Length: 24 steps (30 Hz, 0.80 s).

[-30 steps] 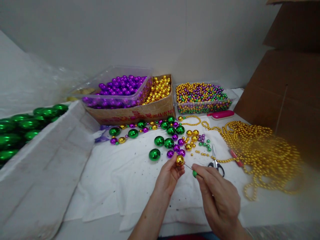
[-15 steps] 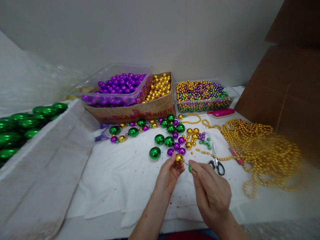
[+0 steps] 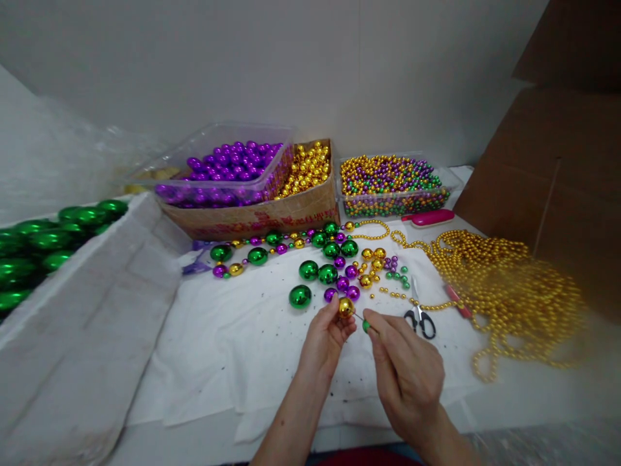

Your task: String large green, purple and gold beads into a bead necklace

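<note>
Between the fingertips of my left hand [image 3: 328, 333] sits a large shiny gold bead [image 3: 346, 307]. My right hand [image 3: 410, 366] pinches a thin needle [image 3: 358, 316] whose tip meets the gold bead's right side; whether it passes into the hole I cannot tell. A small green bead [image 3: 366, 326] is on the needle by my right fingertips. Just beyond my hands lie loose purple beads [image 3: 342, 284], large green balls [image 3: 328, 274], gold beads [image 3: 377, 264] and little green beads [image 3: 398, 276] on a white cloth [image 3: 218, 343]. Scissors [image 3: 420, 317] lie to the right of them.
A strung bead garland [image 3: 257, 256] lies behind. Purple balls fill a clear tub [image 3: 218, 186] on a carton [image 3: 242, 220]; a second tub [image 3: 395, 200] holds mixed small beads. Gold bead chains [image 3: 514, 304] heap at right, near a pink-handled tool [image 3: 431, 218]. A foam box [image 3: 92, 323] stands left.
Both hands have shifted very slightly left in the picture, along with the whole scene. The gold bead, needle and green bead stay in the same grip.
</note>
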### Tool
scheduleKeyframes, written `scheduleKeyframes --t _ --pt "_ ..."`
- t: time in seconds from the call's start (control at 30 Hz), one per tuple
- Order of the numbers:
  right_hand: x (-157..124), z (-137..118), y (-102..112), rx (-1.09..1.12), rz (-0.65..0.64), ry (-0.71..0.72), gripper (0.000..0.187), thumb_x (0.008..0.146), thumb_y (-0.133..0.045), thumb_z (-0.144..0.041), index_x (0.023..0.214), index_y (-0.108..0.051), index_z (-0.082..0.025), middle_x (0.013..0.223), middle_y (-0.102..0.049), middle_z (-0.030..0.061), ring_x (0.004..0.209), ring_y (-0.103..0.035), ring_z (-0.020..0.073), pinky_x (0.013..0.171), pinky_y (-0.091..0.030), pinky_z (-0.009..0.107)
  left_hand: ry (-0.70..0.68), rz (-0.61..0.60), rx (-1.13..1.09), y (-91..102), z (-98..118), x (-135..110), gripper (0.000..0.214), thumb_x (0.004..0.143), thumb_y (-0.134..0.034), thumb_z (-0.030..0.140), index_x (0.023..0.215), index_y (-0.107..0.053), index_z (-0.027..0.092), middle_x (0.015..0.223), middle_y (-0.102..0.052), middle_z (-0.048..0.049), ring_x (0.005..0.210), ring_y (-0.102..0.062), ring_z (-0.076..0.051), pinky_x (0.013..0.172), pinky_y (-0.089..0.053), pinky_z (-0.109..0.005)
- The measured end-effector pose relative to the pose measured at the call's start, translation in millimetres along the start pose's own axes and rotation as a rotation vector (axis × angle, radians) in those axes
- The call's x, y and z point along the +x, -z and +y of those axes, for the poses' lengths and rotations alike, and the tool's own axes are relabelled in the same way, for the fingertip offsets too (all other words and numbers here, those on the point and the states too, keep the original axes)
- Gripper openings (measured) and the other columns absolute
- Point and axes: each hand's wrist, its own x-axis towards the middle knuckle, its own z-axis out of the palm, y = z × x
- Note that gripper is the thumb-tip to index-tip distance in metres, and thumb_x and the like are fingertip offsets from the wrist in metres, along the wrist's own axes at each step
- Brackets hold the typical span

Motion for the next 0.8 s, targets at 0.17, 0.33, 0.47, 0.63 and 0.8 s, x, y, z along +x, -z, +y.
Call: scheduleKeyframes --t 0.17,0.33,0.47,0.63,0.8 --pt "-6.7 9.4 -16.2 0.013 -0.025 -0.022 0.037 0.086 -0.047 -0.005 0.121 -0.057 -0.014 0.102 -0.064 0.0126 0.089 -0.062 0.0176 0.072 -0.051 0.028 0.042 -0.037 -0.111 -4.5 2.4 -4.8 0.013 0.085 -0.059 0.022 0.084 -0.063 0.01 0.079 -0.068 -0.0055 0.065 -0.062 -0.011 0.059 -0.052 -0.02" --pt "-17.5 20.4 -28.3 0.189 0.016 -0.339 0.028 0.09 -0.045 -0.012 0.11 -0.064 -0.019 0.089 -0.062 0.0067 0.08 -0.061 0.0158 0.068 -0.049 0.026 0.101 -0.048 -0.184 -11.6 6.9 -17.4 0.016 0.089 -0.052 0.021 0.093 -0.064 0.012 0.087 -0.069 -0.0058 0.067 -0.062 -0.01 0.059 -0.051 -0.02" --pt "-27.1 33.4 -18.0 0.299 -0.102 -0.574 0.019 0.09 -0.05 -0.023 0.1 -0.066 -0.021 0.082 -0.062 0.003 0.074 -0.059 0.0162 0.062 -0.047 0.027 -0.027 -0.067 0.009 -8.4 8.2 -25.5 0.025 0.088 -0.053 0.031 0.102 -0.065 0.014 0.109 -0.066 -0.0103 0.086 -0.064 -0.017 0.07 -0.051 -0.026" --pt "-20.6 40.8 0.9 -0.027 -0.223 -0.406 0.025 0.087 -0.055 -0.027 0.111 -0.063 -0.024 0.112 -0.061 0.0072 0.105 -0.051 0.0246 0.089 -0.042 0.04 -0.291 -0.073 0.41 -5.5 6.8 -35.1 0.033 0.089 -0.051 0.039 0.109 -0.066 0.018 0.128 -0.057 -0.0089 0.122 -0.046 -0.024 0.102 -0.034 -0.036" --pt "-4.8 22.1 -9.3 0.129 -0.387 -0.416 0.023 0.087 -0.054 -0.023 0.108 -0.062 -0.022 0.098 -0.064 0.0054 0.094 -0.055 0.0213 0.082 -0.043 0.034 -0.349 -0.168 0.474 -13.0 16.3 -45.4 0.033 0.091 -0.047 0.038 0.113 -0.064 0.02 0.132 -0.054 -0.0078 0.128 -0.041 -0.023 0.108 -0.028 -0.04"
